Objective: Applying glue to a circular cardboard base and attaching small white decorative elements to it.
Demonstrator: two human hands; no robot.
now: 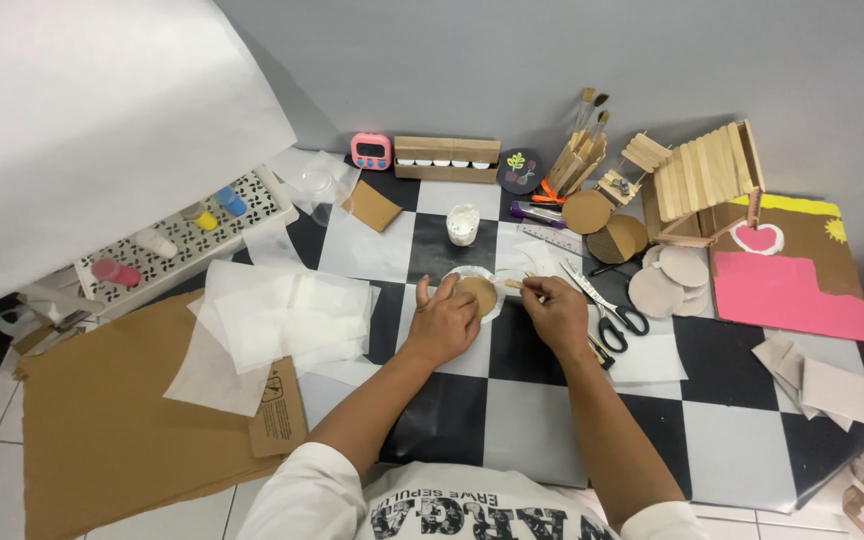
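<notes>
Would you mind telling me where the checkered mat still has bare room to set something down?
The near squares of the black-and-white checkered mat lie bare, between the forearms and toward the grey card pieces. It is crowded behind the right hand: black-handled scissors, brown cardboard discs. White tissue sheets cover the left.

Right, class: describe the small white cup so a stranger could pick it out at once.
Start at the black-and-white checkered mat on the floor. Near its far edge, just beyond the left hand, stands the small white cup. It alone stands upright and by itself there, unlike the flat brown cardboard discs to its right.
</notes>
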